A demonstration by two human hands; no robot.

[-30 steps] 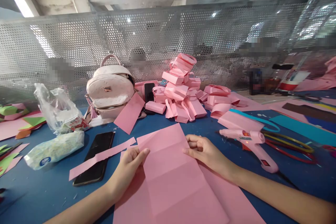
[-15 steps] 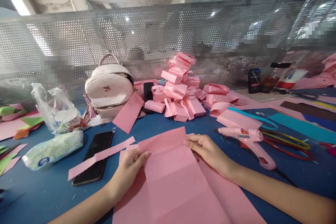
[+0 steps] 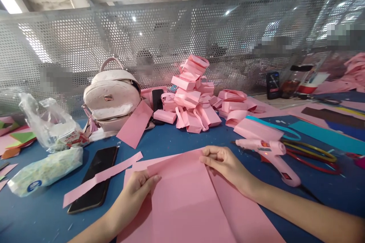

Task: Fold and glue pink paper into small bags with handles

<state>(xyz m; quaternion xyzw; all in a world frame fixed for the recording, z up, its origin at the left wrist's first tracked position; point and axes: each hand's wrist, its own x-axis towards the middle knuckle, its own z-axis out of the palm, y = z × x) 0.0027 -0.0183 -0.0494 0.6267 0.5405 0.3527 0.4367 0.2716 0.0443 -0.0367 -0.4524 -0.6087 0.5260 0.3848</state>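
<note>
- Centrally, a creased pink sheet [image 3: 185,201] extends toward the person at the near edge of the view, above a larger pink sheet [image 3: 242,212] on the blue table [image 3: 171,138].
- The left hand [image 3: 137,191] pinches the creased pink sheet near its far left corner, thumb on top; the fingers underneath are partly hidden.
- The right hand [image 3: 228,165] grips the far right corner between thumb and curled fingers.
- Left of the left hand, a pink strip [image 3: 125,165] lies across a black phone [image 3: 107,159].
- Farther left are a soft packet [image 3: 47,172] and, behind it, a clear plastic bag [image 3: 51,123].
- A pale backpack [image 3: 114,91] stands before the perforated screen [image 3: 111,34], and a loose pink rectangle [image 3: 135,123] leans against its right side.
- Beyond the hands rises a heap of folded pink paper pieces [image 3: 191,97].
- To the right, a pink glue gun [image 3: 273,155] lies near yellow and red loops [image 3: 316,152].
</note>
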